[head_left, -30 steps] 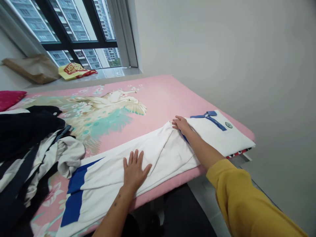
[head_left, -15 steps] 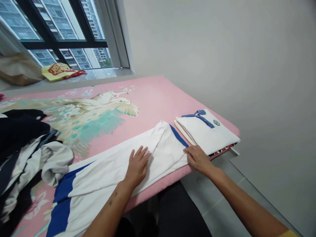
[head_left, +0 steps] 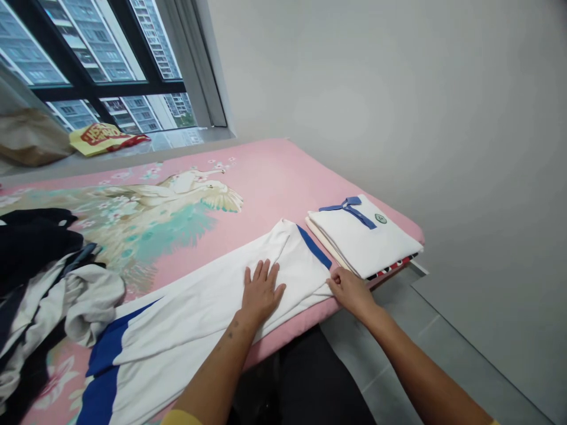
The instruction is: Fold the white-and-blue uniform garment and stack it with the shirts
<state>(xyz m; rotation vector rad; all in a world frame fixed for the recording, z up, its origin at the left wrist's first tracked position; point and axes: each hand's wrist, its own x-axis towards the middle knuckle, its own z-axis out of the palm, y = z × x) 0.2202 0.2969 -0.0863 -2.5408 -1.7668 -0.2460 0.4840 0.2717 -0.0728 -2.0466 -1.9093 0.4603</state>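
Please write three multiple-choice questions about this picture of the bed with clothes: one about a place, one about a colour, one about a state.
1. Where does the folded white shirt lie?
A. on the window sill
B. at the right end of the pink mattress
C. on the floor

2. What colour is the folded shirt's collar?
A. blue
B. red
C. green

3. How does the left hand rest?
A. closed in a fist
B. raised in the air
C. flat, fingers spread, on the white garment

Answers: 1 B, the shirt tops a small stack near the mattress's right edge. 2 A, a blue collar and placket show. 3 C, the palm presses the cloth, while the right hand touches the garment's near corner.
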